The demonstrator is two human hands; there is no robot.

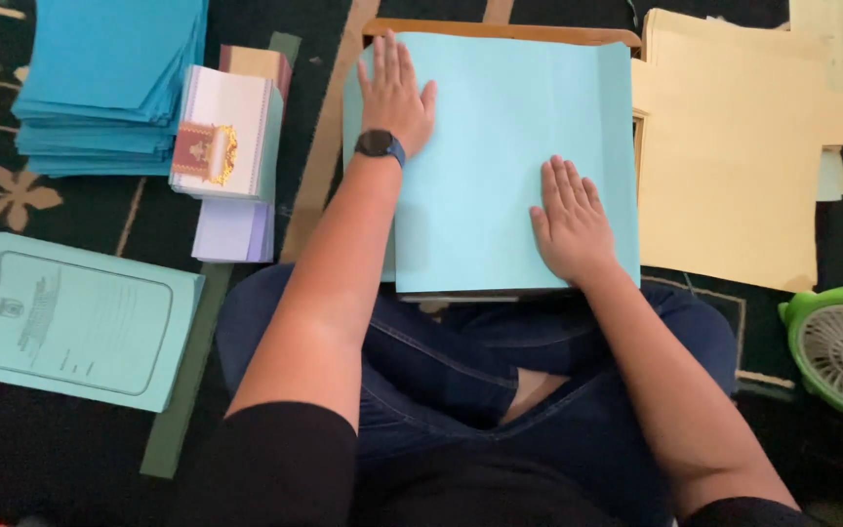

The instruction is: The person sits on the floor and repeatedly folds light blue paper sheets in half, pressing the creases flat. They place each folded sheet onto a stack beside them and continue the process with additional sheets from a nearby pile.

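A large light-blue paper sheet (500, 127) lies folded on a low wooden board (500, 29) in front of my crossed legs. My left hand (397, 93), with a dark watch on its wrist, presses flat on the sheet's upper left part, fingers apart. Lower on the right side of the same sheet, my right hand (570, 222) also lies flat with fingers spread. Neither hand holds anything.
A stack of blue folded papers (109, 78) sits at the far left, next to piles of white and lilac cards (226, 132). A printed teal cover stack (75, 317) lies at the left. Yellow sheets (734, 156) lie at the right, a green fan (841, 346) at the lower right.
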